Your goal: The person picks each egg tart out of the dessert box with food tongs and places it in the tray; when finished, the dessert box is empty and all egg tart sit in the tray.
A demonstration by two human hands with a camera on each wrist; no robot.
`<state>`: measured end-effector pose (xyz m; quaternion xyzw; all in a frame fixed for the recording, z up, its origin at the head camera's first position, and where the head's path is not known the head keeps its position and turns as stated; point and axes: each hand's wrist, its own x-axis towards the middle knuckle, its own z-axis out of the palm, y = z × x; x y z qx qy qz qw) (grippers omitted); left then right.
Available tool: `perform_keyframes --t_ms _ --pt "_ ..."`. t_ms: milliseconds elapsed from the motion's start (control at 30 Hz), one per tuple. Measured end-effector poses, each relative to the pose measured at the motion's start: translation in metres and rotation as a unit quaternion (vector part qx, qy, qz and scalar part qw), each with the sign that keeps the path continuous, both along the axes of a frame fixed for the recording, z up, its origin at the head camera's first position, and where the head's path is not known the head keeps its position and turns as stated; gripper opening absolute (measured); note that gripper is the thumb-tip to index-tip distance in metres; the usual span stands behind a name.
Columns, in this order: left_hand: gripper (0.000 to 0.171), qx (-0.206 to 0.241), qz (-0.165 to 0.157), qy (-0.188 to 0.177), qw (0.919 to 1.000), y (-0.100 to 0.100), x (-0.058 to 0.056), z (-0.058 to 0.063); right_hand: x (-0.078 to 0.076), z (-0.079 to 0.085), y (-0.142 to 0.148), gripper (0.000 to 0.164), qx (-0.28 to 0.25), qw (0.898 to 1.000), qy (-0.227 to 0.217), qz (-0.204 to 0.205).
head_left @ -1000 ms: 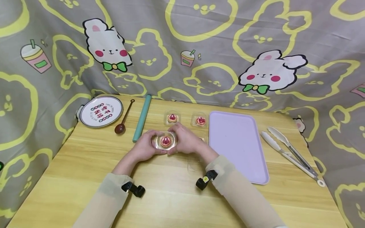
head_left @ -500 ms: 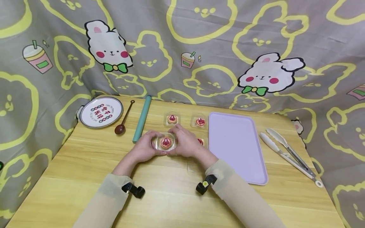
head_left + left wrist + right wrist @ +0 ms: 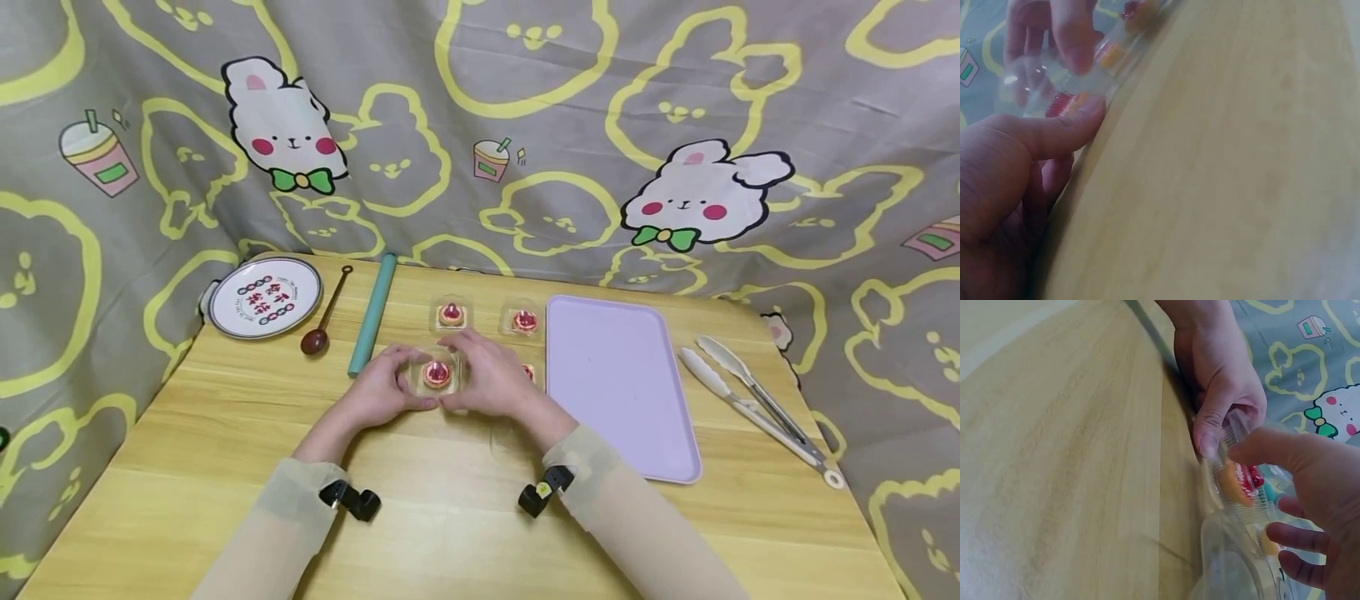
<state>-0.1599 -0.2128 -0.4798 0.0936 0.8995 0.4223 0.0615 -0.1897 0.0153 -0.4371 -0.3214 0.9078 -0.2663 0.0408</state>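
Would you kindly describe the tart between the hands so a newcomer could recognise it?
Find the lilac tray on the wooden table. Left of it, the left hand and right hand curve around a clear-boxed, red-topped tart. Unlike other boxed tarts nearby, it alone sits between the hands.

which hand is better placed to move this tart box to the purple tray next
Right, probably: the right hand is on the side of the tart box facing the purple tray, while the left hand is on the opposite side, nearer the green stick.
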Motion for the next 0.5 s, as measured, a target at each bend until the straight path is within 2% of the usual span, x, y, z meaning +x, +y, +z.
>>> perform_keyframes --t_ms 100,300,400,500 --pt "0.080 0.001 0.000 0.000 1.0000 0.002 -0.001 -0.001 0.002 0.002 0.007 0.095 -0.035 0.999 -0.010 -0.005" --pt "0.096 0.054 -0.011 -0.026 0.9981 -0.002 0.001 0.001 0.009 0.011 0.023 0.092 -0.089 0.995 -0.043 0.002" --pt "0.110 0.058 -0.021 -0.030 0.9976 -0.005 0.008 0.009 0.014 0.017 0.032 0.090 -0.112 0.992 -0.051 0.013" --pt "0.119 0.044 -0.024 -0.006 0.9987 -0.006 0.019 0.024 0.019 0.024 0.041 0.089 -0.148 0.987 -0.056 0.035"
